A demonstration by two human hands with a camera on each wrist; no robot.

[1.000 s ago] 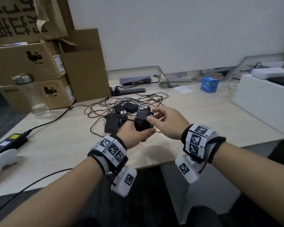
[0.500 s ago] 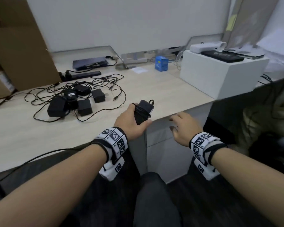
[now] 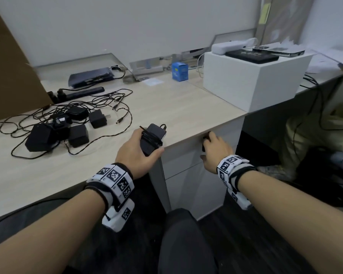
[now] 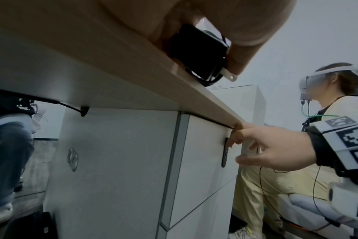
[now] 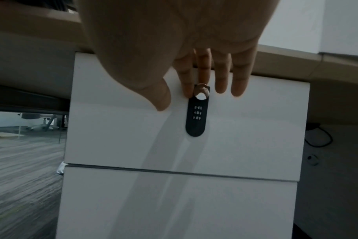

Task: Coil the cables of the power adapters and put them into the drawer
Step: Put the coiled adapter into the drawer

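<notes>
My left hand [image 3: 139,149] grips a black power adapter [image 3: 152,137] with its cable wound round it, resting at the desk's front edge; the left wrist view shows the adapter [image 4: 198,53] from below. My right hand [image 3: 216,151] reaches under the desk edge to the closed top drawer [image 3: 182,157]. Its fingertips [image 5: 186,90] touch the drawer front [image 5: 133,129] at the top of the black combination lock [image 5: 196,118], with the fingers extended. Several more black adapters [image 3: 61,129] lie in tangled cables on the desk to the left.
A white box [image 3: 251,84] stands on the desk's right end, with a small blue box [image 3: 180,71] behind it. A power strip [image 3: 81,93] and a cardboard box [image 3: 8,66] are at the back left. A lower drawer [image 3: 194,190] sits beneath. Another person [image 4: 337,113] sits to the right.
The view swung right from the adapter pile. My left hand carried the wound adapter to the desk edge, and my right hand let go of it and reached the drawer front.
</notes>
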